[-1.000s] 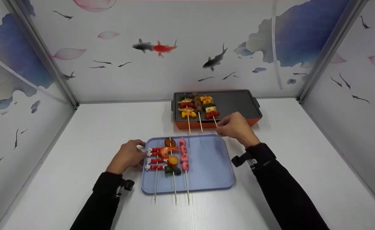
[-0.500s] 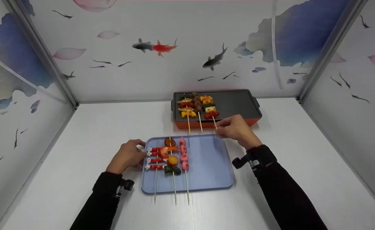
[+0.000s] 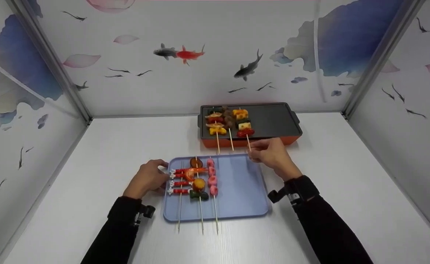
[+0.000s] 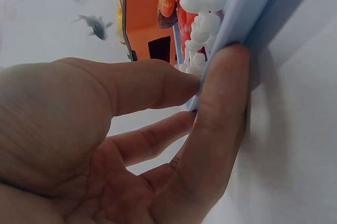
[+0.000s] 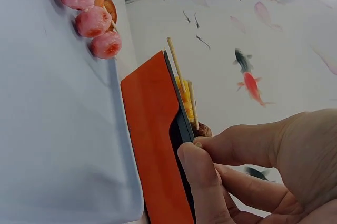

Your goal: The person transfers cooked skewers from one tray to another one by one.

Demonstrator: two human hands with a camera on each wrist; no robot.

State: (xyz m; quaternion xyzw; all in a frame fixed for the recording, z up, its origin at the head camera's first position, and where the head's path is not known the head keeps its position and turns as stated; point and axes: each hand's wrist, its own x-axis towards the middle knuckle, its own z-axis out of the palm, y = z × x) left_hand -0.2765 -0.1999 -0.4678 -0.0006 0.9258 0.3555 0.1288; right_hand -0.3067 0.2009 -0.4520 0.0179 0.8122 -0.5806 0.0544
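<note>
My right hand (image 3: 273,156) pinches the stick end of a skewer (image 3: 244,125) between thumb and fingertips. That skewer carries yellow, green, pale and red pieces, which lie on the black griddle plate (image 3: 269,119). In the right wrist view the fingertips sit right at the griddle's front edge, hiding most of the stick. At the left rim of the blue tray (image 3: 240,194), my left hand (image 3: 149,179) grips the edge; the left wrist view has thumb and fingers (image 4: 224,92) against it. Three skewers lie on the tray: red-and-white pieces, mixed pieces, and pink balls (image 3: 212,180).
Left of the held skewer, a brown meatball skewer (image 3: 228,119) and a mixed skewer (image 3: 215,123) lie on the griddle, sticks over its front. The griddle's orange base (image 3: 215,143) stands just behind the tray. A patterned panel (image 3: 134,91) closes off the table's back.
My right hand has come slightly nearer to the tray, still pinching the stick; the skewer's food pieces stay on the griddle. The left hand keeps its place at the rim.
</note>
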